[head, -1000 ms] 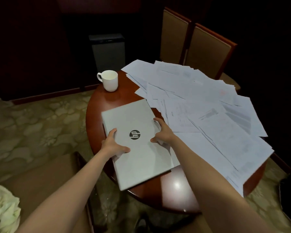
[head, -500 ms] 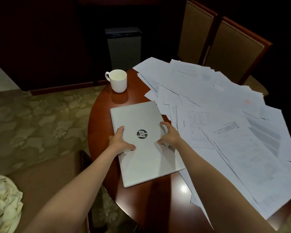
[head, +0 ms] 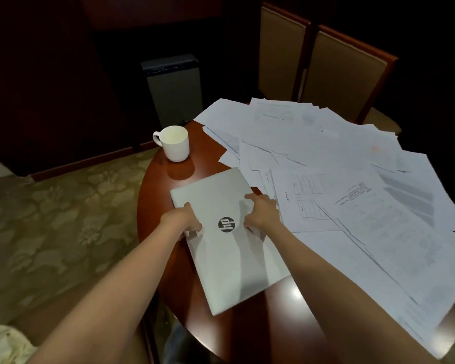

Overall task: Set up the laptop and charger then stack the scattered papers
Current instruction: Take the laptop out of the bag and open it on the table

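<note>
**Laptop Held at Both Side Edges, Lid Closed**

The laptop (head: 229, 240) is closed, with its silver lid facing up. It lies at an angle on the side of the round wooden table (head: 153, 219) that is by the left arm. A round dark logo (head: 226, 224) sits between the two hands.

The left hand (head: 180, 222) grips the laptop's left edge. Its thumb lies on the lid just beside the logo, and its other fingers curl over the edge. The right hand (head: 260, 215) grips the opposite edge. One finger extends forward along the lid and the thumb rests on top. The fingertips of both hands are hidden below the edges. It cannot be determined whether the laptop rests on the table or is raised slightly off it.

The papers (head: 352, 193) begin directly beside the right hand. They spread outward in overlapping sheets and cover most of the table on that side. The printed tables and text lines on them are too blurred to read. The nearest sheets are cut off behind the right forearm.

A white mug (head: 175, 143) stands upright on bare wood, ahead of the left hand and apart from the laptop. Farther off in the dark are a grey box (head: 175, 85) and two padded chairs (head: 347, 72). Patterned carpet (head: 50, 219) lies outward of the left arm. A pale cloth (head: 3, 345) is cropped at the frame corner.
</note>
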